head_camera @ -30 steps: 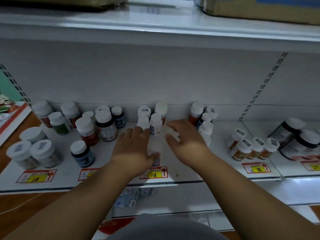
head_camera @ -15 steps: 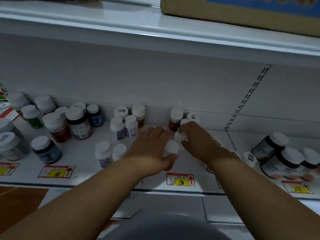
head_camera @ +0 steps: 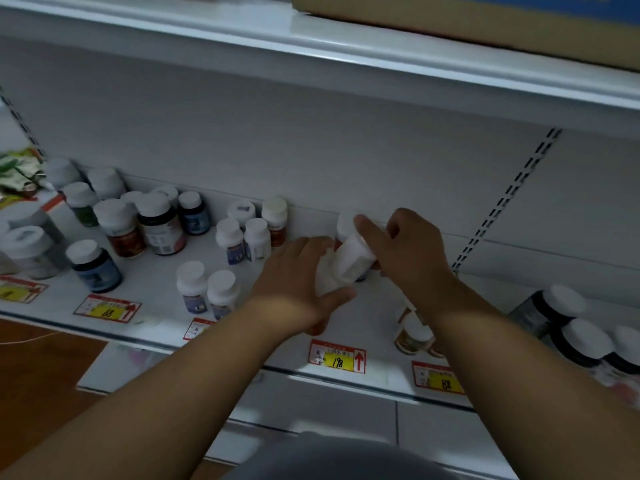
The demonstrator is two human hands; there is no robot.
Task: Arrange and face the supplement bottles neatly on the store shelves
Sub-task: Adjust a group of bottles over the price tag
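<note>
Near the centre of the frame both hands meet over the white shelf (head_camera: 166,299). The right hand (head_camera: 412,254) has its fingers (head_camera: 367,226) curled round a white bottle (head_camera: 353,261), which is tilted off the upright with its cap end towards the upper right, lifted above the shelf surface. The left hand (head_camera: 294,282) comes in from the lower left with its thumb underneath and its fingers wrapped on another white bottle (head_camera: 323,278), touching the tilted one; how far this second bottle is lifted cannot be told. Behind the hands a further white cap (head_camera: 344,223) stands by the back wall. To the left of centre, two white-capped bottles (head_camera: 206,292) stand side by side near the shelf's front edge, and a small group of white bottles (head_camera: 246,237) stands further back. At the left of the frame are darker bottles with white caps (head_camera: 138,223), loosely bunched. At the lower right, large dark jars (head_camera: 568,323) stand in a row, and small orange-labelled bottles (head_camera: 414,336) show partly beneath the right forearm. Red and yellow price tags (head_camera: 337,356) line the front rail. A cardboard box (head_camera: 450,12) sits on the upper shelf at the top right.
</note>
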